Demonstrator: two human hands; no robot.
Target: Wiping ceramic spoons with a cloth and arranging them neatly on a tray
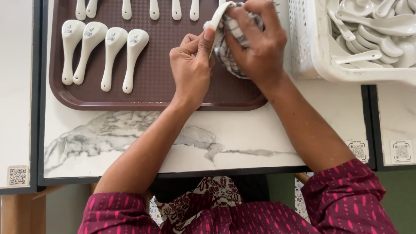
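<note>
Closest to me, my maroon patterned sleeves (342, 199) framed the near edge of the bench (130, 134), a white slab veined with grey like marble, smooth and glossy, with a dark rim. Small square printed stickers (358, 150) sat near its right corner.

Past that bare stretch, my left hand (190, 71) had its grip clenched on a white ceramic spoon (216, 21), thumb pressed along the handle, the handle running up and to the right from my fingers. My right hand (255, 43) had its grip closed over a checked cloth (232, 56), grey and white, bunched into a soft wad around the spoon's bowl end, so the bowl itself was hidden from me. Both hands touched at the cloth, held above the right part of a brown tray (151, 97).

The tray was rectangular with rounded corners and a fine textured bottom. On its left lay four white spoons (104, 52) side by side, bowls away from me, handles toward me. Farther on, the handles of another row (151, 9) showed at the top edge.

To the right, a white plastic basket (312, 47) with perforated walls held a loose heap of more spoons (377, 30), glazed and shiny.
</note>
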